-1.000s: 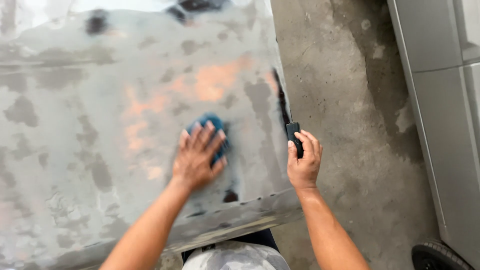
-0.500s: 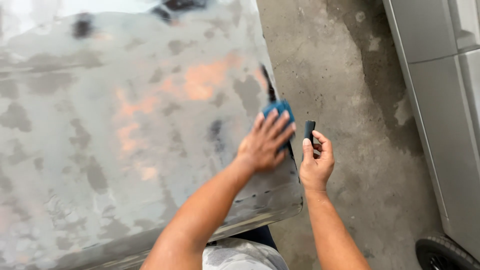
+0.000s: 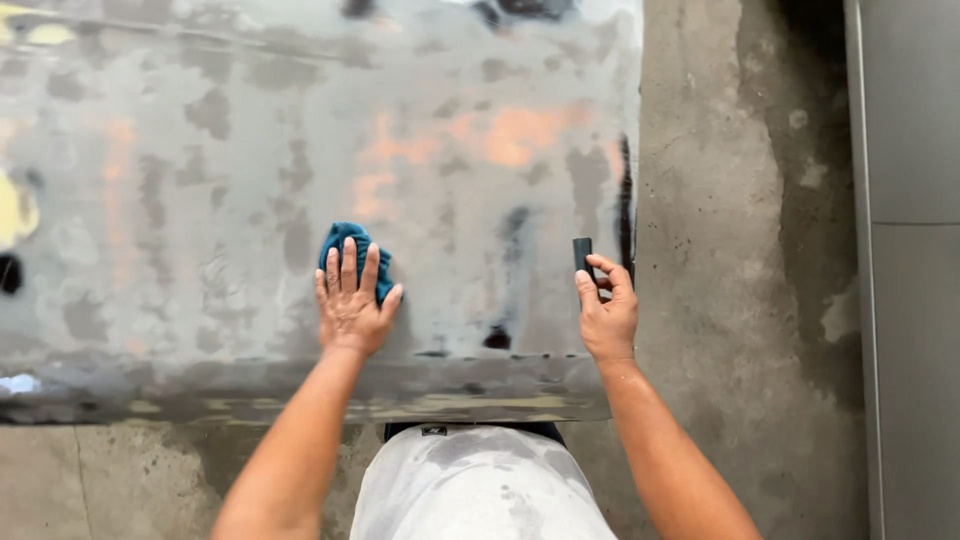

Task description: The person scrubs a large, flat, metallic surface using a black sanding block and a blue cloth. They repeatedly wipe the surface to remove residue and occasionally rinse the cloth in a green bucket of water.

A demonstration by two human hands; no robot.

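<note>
Left hand presses flat, fingers spread, on a crumpled blue cloth on the mottled grey metal panel; right hand pinches a small black block near its right edge.

A concrete floor is seen to the right of and below the work, grey and mottled, with a darker damp-looking patch spread along its far right part. Pale chips and stains are scattered over it. At the right edge a smooth grey vehicle body panel is seen, divided by a thin horizontal seam and bordered by a lighter vertical strip. At the bottom centre, a light grey stained garment is visible.
</note>
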